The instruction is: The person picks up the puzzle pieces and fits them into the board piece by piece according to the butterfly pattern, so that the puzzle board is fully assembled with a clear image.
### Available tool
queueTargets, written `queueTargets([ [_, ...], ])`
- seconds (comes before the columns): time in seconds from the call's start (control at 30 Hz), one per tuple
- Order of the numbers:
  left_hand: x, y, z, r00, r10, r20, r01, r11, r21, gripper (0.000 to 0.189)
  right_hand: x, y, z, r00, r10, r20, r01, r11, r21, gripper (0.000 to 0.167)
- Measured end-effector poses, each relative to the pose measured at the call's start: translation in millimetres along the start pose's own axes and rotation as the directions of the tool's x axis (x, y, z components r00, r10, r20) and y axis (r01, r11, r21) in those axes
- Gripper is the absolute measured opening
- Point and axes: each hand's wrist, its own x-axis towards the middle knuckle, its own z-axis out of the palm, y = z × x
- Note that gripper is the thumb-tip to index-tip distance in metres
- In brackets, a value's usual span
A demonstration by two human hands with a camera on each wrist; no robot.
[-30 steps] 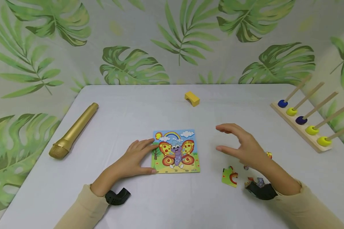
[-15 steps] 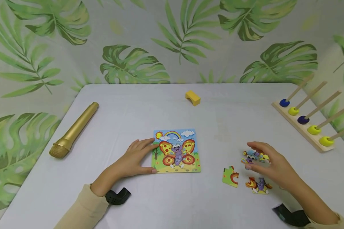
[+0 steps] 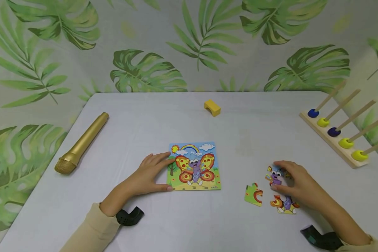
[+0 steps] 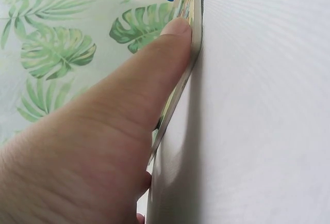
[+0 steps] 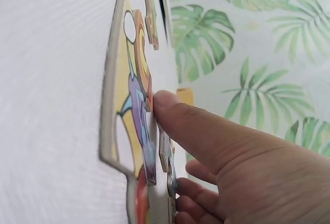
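The square butterfly jigsaw puzzle (image 3: 195, 166) lies flat at the middle of the table. My left hand (image 3: 149, 176) rests at its left side, thumb at the lower corner and the other fingertips higher up the edge; the left wrist view shows the thumb (image 4: 178, 33) on its border. To the right, my right hand (image 3: 302, 183) grips a puzzle piece (image 3: 275, 176) with the butterfly's face, thumb on the near edge, fingers at the far edge and covering its right part. Just nearer lies a piece with the butterfly's feet (image 3: 285, 205). A green piece (image 3: 252, 194) is left of that.
A gold microphone (image 3: 82, 143) lies at the left. At the back stands a yellow arch block (image 3: 212, 107). A wooden peg stand (image 3: 334, 140) with blue and yellow beads is on the right. A black device (image 3: 321, 238) sits under the right wrist.
My right hand has moved right and nearer from beside the puzzle to the loose pieces, and its thumb and fingers have closed on the face piece. The left hand stays put.
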Motion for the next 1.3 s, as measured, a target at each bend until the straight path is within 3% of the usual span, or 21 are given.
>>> queueTargets([
  [0.17, -0.1, 1.1, -1.0, 1.000, 0.002, -0.002, -0.002, 1.000, -0.008, 0.084, -0.1, 1.2, 4.0, 0.998, -0.052, -0.045, 0.050, 0.998, -0.043, 0.061],
  [0.47, 0.3, 1.4, -0.8, 1.000, -0.005, 0.001, 0.005, 1.000, -0.005, 0.084, 0.6, -15.4, 2.3, 0.981, -0.138, -0.135, 0.128, 0.989, -0.078, 0.061],
  [0.63, 0.3, 0.7, -0.3, 1.000, -0.002, -0.001, 0.002, 1.000, -0.008, 0.085, 11.7, -43.0, 2.2, 0.954, -0.251, -0.162, 0.257, 0.966, 0.023, 0.064],
  [0.73, 0.2, 0.5, 0.3, 1.000, -0.003, 0.003, 0.003, 1.000, -0.009, 0.085, 22.8, -63.3, 5.1, 0.922, -0.345, -0.173, 0.360, 0.931, 0.061, 0.067],
  [0.83, 0.1, 0.4, 0.7, 1.000, -0.005, 0.003, 0.005, 1.000, -0.010, 0.086, 36.3, -83.2, 9.2, 0.893, -0.421, -0.162, 0.439, 0.892, 0.103, 0.067],
  [0.97, -0.1, 0.3, 0.9, 1.000, -0.005, 0.001, 0.005, 1.000, -0.011, 0.086, 55.8, -105.7, 18.0, 0.876, -0.466, -0.123, 0.480, 0.867, 0.132, 0.064],
  [1.17, -0.2, 0.7, 0.3, 1.000, 0.004, -0.008, -0.004, 1.000, -0.009, 0.085, 82.6, -125.6, 41.4, 0.875, -0.482, -0.050, 0.482, 0.855, 0.191, 0.058],
  [1.3, -0.1, 0.4, 0.2, 1.000, 0.013, -0.012, -0.013, 1.000, -0.009, 0.085, 97.0, -128.8, 60.7, 0.883, -0.466, 0.049, 0.450, 0.873, 0.188, 0.056],
])
